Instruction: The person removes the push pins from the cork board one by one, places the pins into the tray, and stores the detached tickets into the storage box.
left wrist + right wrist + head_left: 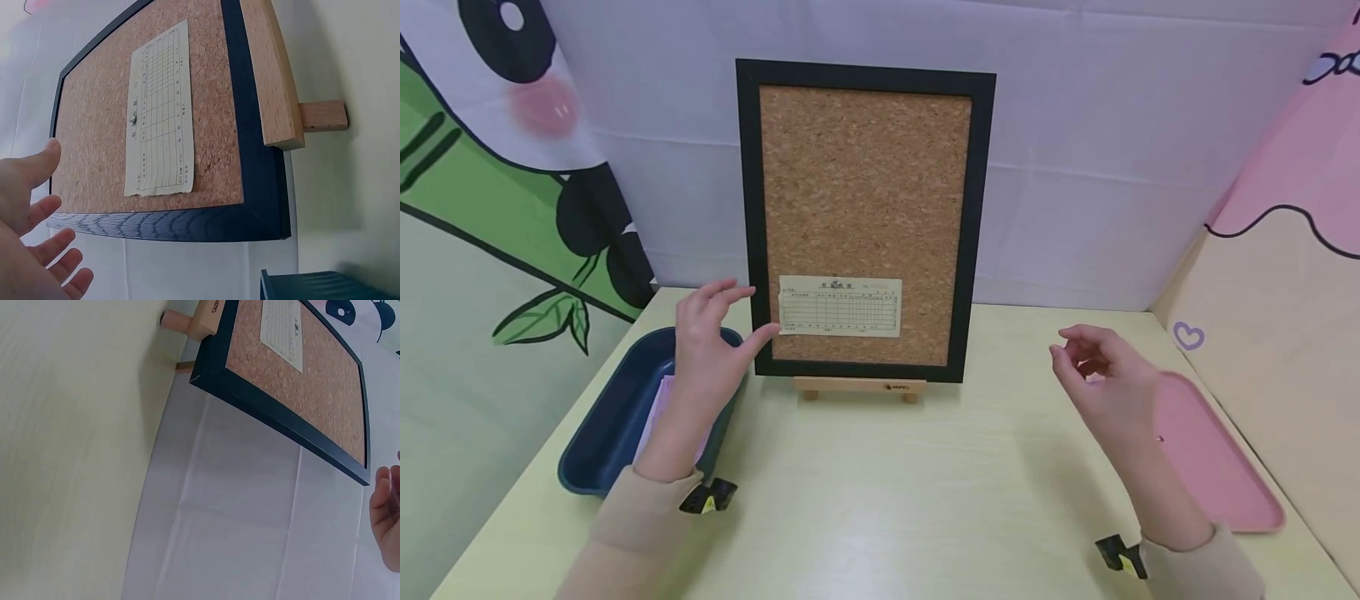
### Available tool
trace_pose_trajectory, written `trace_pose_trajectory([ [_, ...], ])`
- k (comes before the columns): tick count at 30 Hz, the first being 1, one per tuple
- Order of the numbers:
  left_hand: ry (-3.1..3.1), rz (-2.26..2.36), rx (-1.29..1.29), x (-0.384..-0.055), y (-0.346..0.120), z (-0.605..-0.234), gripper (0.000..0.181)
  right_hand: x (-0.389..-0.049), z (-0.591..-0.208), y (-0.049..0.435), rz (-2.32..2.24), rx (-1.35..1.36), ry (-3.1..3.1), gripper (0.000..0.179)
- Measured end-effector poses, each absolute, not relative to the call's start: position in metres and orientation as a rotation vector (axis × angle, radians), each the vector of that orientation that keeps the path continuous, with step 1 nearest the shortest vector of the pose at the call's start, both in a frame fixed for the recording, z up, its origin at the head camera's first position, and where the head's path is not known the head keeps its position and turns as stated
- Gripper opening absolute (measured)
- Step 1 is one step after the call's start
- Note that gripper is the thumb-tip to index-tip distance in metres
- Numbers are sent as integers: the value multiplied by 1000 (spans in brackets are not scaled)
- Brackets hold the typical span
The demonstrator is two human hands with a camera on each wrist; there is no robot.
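Note:
A black-framed cork board [865, 183] leans upright on a small wooden easel [861, 385]. Low on its cork lies a printed receipt slip [840, 317], ruled with a table, with a small dark pin-like thing [133, 118] at its heading. My left hand [711, 358] is held up at the board's lower left, thumb and fingers spread and holding nothing; the left wrist view shows it apart from the frame. To the right of the board, my right hand [1108, 379] hovers with loosely curled fingers. Nothing shows between its thumb and index finger.
On the left stands a dark blue basin [602, 425] with a lilac thing [658, 417] inside, partly behind my left forearm. A pink tray [1217, 467] lies at the right with a tiny item [1160, 438] on it. A printed cloth [1090, 167] hangs behind the table.

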State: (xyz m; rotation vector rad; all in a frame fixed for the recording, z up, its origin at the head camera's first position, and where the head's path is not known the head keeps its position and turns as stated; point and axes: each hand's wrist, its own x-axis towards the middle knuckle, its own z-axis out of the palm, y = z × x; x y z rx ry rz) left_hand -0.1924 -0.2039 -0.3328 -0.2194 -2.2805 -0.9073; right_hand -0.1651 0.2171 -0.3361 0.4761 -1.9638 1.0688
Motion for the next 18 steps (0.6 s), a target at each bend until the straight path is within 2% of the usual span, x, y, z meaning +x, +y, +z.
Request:
trace_pose_trajectory([
  [18,-2266,-985,-160,-216,-192,-356,57,-189,-345,171,1117,585,-1992,25],
])
